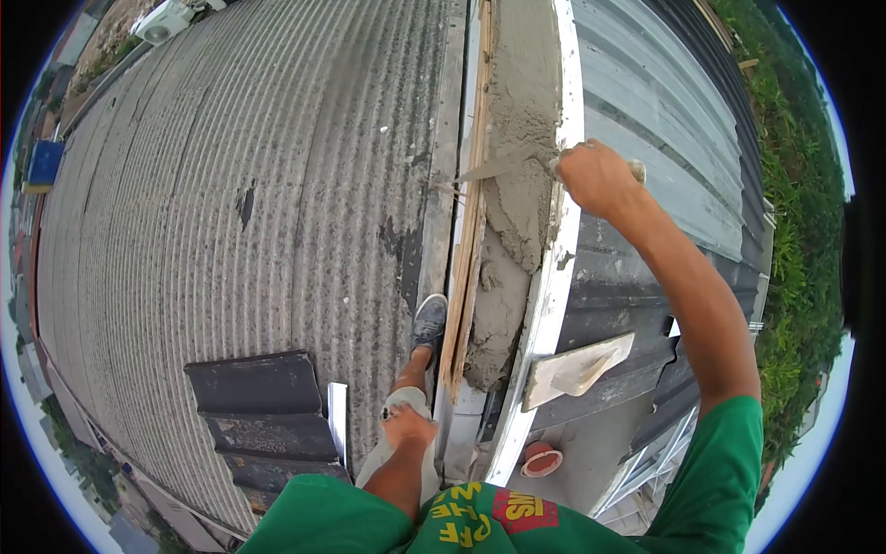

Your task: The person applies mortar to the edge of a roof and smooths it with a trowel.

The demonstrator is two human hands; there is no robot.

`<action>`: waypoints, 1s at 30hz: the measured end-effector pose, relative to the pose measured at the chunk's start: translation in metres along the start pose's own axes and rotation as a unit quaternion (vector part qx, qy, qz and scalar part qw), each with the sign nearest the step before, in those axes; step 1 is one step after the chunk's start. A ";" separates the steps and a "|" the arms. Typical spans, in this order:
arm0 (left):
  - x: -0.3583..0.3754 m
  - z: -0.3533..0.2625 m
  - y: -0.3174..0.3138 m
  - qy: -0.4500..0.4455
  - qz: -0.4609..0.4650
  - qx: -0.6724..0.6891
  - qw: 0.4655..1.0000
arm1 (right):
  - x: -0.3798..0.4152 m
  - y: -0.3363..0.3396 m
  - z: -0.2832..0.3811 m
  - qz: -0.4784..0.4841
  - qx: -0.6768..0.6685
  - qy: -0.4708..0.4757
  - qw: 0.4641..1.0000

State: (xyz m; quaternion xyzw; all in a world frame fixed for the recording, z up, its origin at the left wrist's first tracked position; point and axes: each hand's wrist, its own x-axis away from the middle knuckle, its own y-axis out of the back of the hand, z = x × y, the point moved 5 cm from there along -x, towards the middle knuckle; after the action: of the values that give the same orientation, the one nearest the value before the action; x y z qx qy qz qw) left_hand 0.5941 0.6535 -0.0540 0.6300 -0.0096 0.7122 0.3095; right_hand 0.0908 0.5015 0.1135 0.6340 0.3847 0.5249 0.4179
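Observation:
My right hand is closed around the handle of a trowel, whose thin blade points left across wet grey mortar. The handle's end sticks out behind the fist. The mortar fills a long channel between a wooden board on the left and a white-edged strip on the right. Its surface is smooth farther away and lumpy nearer me. My left hand rests on my bent knee, fingers over the light trouser cloth.
A float lies right of the white strip, with a reddish bucket below it. Grey corrugated roofing spreads left, carrying dark roof pieces. My shoe stands beside the board. Metal sheets slope off to the right.

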 end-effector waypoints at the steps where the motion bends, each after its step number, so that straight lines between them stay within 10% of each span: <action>1: 0.001 0.000 0.000 -0.003 0.003 0.001 1.000 | 0.027 -0.015 0.004 0.003 -0.034 0.029 0.999; 8: 0.001 0.003 0.004 -0.011 0.017 -0.002 1.000 | 0.122 -0.021 -0.024 0.024 -0.256 -0.096 0.962; 14: 0.005 0.000 0.007 -0.013 0.011 -0.014 1.000 | 0.070 -0.055 -0.039 0.106 -0.594 -0.267 0.752; 25: 0.003 -0.002 0.007 -0.016 0.009 -0.006 1.000 | 0.151 -0.128 0.037 0.271 -0.513 -0.184 0.793; 30: -0.001 -0.002 0.010 -0.013 -0.008 -0.017 1.000 | 0.181 -0.135 0.052 0.074 -0.408 -0.104 0.904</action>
State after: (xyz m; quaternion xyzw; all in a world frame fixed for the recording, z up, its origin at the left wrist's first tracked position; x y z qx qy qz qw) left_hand 0.5878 0.6458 -0.0519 0.6339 -0.0208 0.7012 0.3258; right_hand 0.1629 0.7107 0.0443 0.4856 0.0434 0.5962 0.6379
